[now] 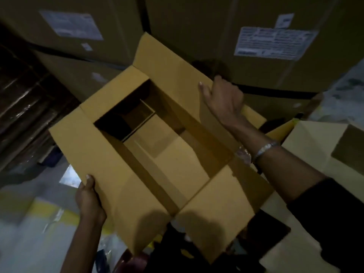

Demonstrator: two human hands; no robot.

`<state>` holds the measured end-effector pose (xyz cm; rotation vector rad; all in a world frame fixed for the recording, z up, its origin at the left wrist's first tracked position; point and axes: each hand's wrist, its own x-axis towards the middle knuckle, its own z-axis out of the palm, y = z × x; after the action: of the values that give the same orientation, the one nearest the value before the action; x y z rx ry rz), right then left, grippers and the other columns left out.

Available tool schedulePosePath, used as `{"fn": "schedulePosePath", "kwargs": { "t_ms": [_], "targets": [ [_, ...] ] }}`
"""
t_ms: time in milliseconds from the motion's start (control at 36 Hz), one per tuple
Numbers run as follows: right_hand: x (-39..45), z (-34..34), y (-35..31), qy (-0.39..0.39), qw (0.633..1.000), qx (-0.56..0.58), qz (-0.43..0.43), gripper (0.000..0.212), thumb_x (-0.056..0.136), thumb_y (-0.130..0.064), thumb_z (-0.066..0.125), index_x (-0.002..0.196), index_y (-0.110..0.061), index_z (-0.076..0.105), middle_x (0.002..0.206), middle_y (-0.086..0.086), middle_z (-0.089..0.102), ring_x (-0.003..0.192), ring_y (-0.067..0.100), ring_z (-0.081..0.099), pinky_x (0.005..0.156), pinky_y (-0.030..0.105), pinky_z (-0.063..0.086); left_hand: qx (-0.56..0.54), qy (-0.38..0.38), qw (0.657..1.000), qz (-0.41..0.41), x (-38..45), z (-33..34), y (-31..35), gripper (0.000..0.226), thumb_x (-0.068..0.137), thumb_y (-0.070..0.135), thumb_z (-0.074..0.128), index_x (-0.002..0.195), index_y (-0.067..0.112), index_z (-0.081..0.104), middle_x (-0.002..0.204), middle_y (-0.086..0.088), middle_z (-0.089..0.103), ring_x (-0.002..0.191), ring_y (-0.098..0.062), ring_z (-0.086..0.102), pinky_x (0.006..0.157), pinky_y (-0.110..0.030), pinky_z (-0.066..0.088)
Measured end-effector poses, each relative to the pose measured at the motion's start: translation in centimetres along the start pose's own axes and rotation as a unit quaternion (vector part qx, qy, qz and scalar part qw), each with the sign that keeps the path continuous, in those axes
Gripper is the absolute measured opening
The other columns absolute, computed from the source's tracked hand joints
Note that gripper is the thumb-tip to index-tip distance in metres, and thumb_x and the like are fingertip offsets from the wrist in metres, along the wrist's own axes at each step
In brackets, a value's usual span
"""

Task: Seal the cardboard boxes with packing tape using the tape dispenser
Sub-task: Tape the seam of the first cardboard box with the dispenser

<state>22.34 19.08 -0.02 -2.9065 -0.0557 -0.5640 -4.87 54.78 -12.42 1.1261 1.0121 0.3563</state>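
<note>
The left hand point(88, 196) grips the left flap of the open box point(157, 146), thumb curled over its edge. The flaps are spread, so sealing hasn't begun; next they need folding shut. No tape dispenser is visible. The right hand point(224, 99) holds the far flap, fingers curled over it.

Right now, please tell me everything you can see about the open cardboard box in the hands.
The cardboard box is plain tan corrugated board, held tilted. All four flaps are spread outward, and brown tape runs along its inner bottom seam. The left hand grips the near-left flap's edge; the right hand holds the far-right flap. No tape dispenser is visible.
</note>
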Motion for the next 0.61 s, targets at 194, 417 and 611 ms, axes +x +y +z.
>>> {"fn": "schedulePosePath", "kwargs": {
  "t_ms": [194, 417, 611],
  "targets": [
    [4.6, 5.7, -7.0, -0.075, 0.992, -0.01, -0.101, 0.046, 0.107, -0.057, 0.038, 0.116, -0.015, 0.054, 0.105, 0.009, 0.064, 0.086, 0.028, 0.063, 0.065, 0.039, 0.049, 0.021, 0.013, 0.999, -0.039, 4.4, 0.1, -2.1, 0.039, 0.101, 0.034, 0.07, 0.133, 0.013, 0.067, 0.129, -0.012, 0.074, 0.118, -0.037, 0.07, 0.102, -0.058, 0.056],
    [3.1, 6.5, -7.7, -0.165, 0.986, 0.029, -0.006, 0.077, 0.095, -0.049, 0.058, 0.158, -0.018, 0.027, 0.153, 0.013, 0.04, 0.146, 0.036, 0.03, 0.11, 0.06, 0.028, 0.065, -0.043, 0.994, -0.073, 2.8, 1.0, -1.8, 0.036, 0.106, 0.023, 0.064, 0.14, 0.013, 0.058, 0.105, 0.001, 0.073, 0.082, -0.023, 0.067, 0.068, -0.039, 0.052],
    [-10.0, 2.7, -0.6, -0.051, 0.965, 0.084, 0.242, 0.074, 0.088, -0.06, 0.062, 0.147, -0.02, 0.044, 0.152, 0.01, 0.042, 0.145, 0.034, 0.033, 0.111, 0.058, 0.033, 0.089, -0.043, 0.987, -0.125, 3.1, 0.7, -2.4, 0.051, 0.105, 0.034, 0.066, 0.146, 0.009, 0.05, 0.128, -0.008, 0.065, 0.099, -0.027, 0.067, 0.09, -0.051, 0.057]
  ]
}}
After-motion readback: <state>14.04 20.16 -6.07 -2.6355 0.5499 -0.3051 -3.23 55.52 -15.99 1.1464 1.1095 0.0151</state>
